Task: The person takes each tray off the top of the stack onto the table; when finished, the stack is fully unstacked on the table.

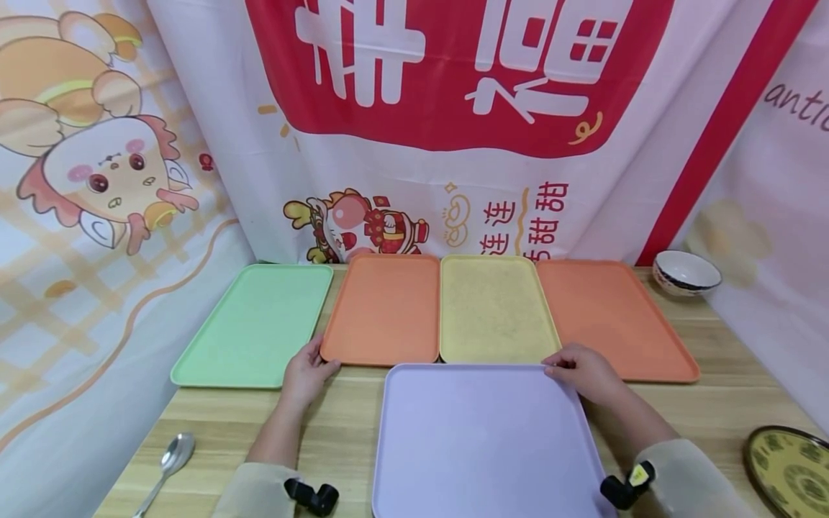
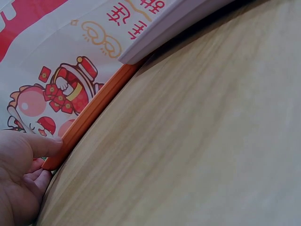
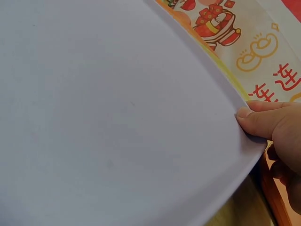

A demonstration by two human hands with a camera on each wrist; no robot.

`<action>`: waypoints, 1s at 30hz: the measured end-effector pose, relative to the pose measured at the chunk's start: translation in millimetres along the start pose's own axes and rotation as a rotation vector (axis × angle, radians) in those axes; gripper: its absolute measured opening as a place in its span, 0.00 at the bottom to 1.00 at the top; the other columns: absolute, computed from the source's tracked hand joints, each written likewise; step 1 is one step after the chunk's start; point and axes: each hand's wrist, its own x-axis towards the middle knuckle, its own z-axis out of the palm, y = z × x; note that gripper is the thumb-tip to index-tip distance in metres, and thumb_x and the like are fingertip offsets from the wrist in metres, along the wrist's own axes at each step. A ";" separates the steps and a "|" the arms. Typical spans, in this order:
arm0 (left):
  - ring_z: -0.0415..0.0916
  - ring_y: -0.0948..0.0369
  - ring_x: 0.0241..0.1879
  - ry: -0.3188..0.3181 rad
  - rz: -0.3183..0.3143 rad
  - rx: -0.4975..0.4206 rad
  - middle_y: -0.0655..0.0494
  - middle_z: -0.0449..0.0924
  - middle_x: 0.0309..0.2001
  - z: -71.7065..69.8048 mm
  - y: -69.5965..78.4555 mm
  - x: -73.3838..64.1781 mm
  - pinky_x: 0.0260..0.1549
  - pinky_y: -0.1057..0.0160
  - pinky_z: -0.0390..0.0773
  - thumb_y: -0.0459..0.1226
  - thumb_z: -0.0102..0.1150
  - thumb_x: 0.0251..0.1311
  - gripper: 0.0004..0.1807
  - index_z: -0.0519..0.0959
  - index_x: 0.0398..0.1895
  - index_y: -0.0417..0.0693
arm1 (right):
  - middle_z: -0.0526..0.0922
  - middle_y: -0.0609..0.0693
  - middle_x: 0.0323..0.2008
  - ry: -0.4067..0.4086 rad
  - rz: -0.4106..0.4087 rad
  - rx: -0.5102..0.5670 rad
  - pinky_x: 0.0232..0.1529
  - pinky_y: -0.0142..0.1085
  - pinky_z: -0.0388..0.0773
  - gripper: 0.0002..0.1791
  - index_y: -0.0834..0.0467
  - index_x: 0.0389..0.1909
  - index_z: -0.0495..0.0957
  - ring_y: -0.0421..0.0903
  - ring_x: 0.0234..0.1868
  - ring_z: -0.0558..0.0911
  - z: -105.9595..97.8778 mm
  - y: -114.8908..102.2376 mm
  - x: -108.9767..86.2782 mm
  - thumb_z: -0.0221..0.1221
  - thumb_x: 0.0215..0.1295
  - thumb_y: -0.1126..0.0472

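Note:
In the head view, a lavender tray [image 1: 486, 439] lies nearest the body. My right hand [image 1: 586, 370] pinches its far right corner, the thumb inside the rim, as the right wrist view of the tray [image 3: 127, 113] also shows. Thumb and fingers of my left hand [image 1: 306, 374] hold the near left corner of an orange tray [image 1: 388, 309]. Seen from the left wrist, the thumb of the left hand [image 2: 21, 174] lies against that orange rim [image 2: 89, 115]. Between the orange trays lies a yellow tray [image 1: 497, 309], its near edge close to the lavender one.
A green tray [image 1: 259, 324] lies at the left and a second orange tray [image 1: 612, 316] at the right. A bowl [image 1: 686, 273] stands in the back right corner. A spoon [image 1: 173, 460] lies front left, a patterned plate [image 1: 793, 467] front right. Printed cloth [image 1: 401, 165] hangs behind the table.

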 end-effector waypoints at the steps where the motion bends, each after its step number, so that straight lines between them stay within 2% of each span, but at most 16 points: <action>1: 0.51 0.44 0.75 0.001 0.003 0.001 0.33 0.52 0.75 -0.1 -0.3 0.2 0.73 0.53 0.61 0.25 0.58 0.63 0.39 0.51 0.74 0.29 | 0.81 0.51 0.35 0.002 -0.007 -0.009 0.31 0.30 0.75 0.09 0.58 0.40 0.86 0.43 0.35 0.75 -0.1 0.2 -0.4 0.65 0.63 0.58; 13: 0.51 0.44 0.75 0.002 0.009 -0.005 0.33 0.52 0.75 -2.0 -3.7 0.5 0.73 0.53 0.61 0.25 0.58 0.62 0.39 0.52 0.74 0.29 | 0.82 0.52 0.36 -0.013 -0.015 -0.061 0.32 0.30 0.78 0.08 0.58 0.38 0.88 0.43 0.36 0.78 2.2 3.5 0.8 0.67 0.61 0.60; 19: 0.51 0.44 0.75 0.008 0.006 0.000 0.33 0.52 0.75 -2.2 -3.3 0.6 0.73 0.54 0.61 0.25 0.58 0.62 0.39 0.52 0.74 0.29 | 0.83 0.51 0.36 -0.024 0.006 -0.073 0.34 0.32 0.80 0.07 0.57 0.39 0.88 0.44 0.37 0.79 2.6 1.1 0.0 0.67 0.60 0.61; 30: 0.52 0.44 0.75 0.013 0.012 0.013 0.33 0.54 0.74 -1.8 -3.0 0.7 0.72 0.54 0.61 0.25 0.59 0.62 0.39 0.52 0.74 0.29 | 0.81 0.50 0.34 -0.041 0.017 -0.081 0.32 0.32 0.78 0.07 0.58 0.39 0.87 0.43 0.35 0.77 1.2 -1.4 -0.1 0.66 0.60 0.61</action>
